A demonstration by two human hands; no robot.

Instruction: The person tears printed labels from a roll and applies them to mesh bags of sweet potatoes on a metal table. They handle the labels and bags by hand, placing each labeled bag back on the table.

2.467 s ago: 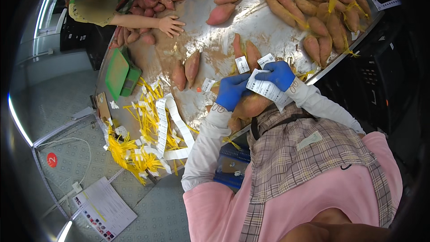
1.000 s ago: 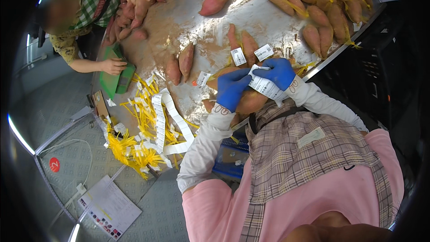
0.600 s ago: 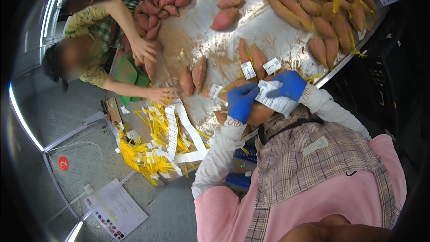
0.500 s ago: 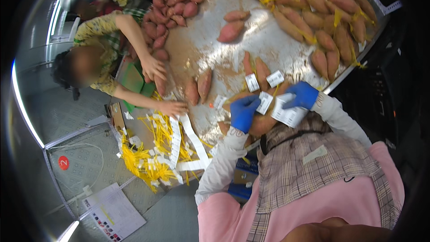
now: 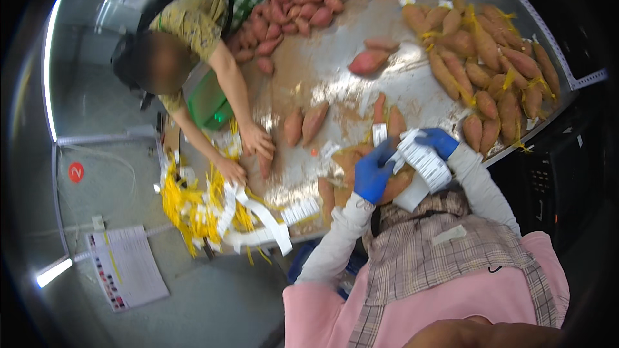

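Note:
A strip of white printed labels (image 5: 427,166) hangs in a curl from my blue-gloved right hand (image 5: 440,142), whose fingers are closed on its upper part. My blue-gloved left hand (image 5: 373,173) is closed, its fingertips pinching the strip's left edge. Bagged sweet potatoes (image 5: 348,160) lie under and beside my hands, partly hidden by them. Just beyond, a slim sweet potato (image 5: 378,108) has a white tag (image 5: 379,133) at its near end. Another sweet potato (image 5: 396,120) lies to its right.
Across the metal table (image 5: 329,116), a co-worker's hand (image 5: 257,141) rests on a sweet potato (image 5: 265,164). Yellow net bags (image 5: 184,203) and a loose label strip (image 5: 261,209) lie at left. Netted sweet potatoes (image 5: 480,58) are piled at right, loose ones (image 5: 303,3) at the back.
The single label at my left fingertips no longer shows apart; my left hand now meets the strip. The co-worker's hand has come nearer with the sweet potato. The whole view has shifted.

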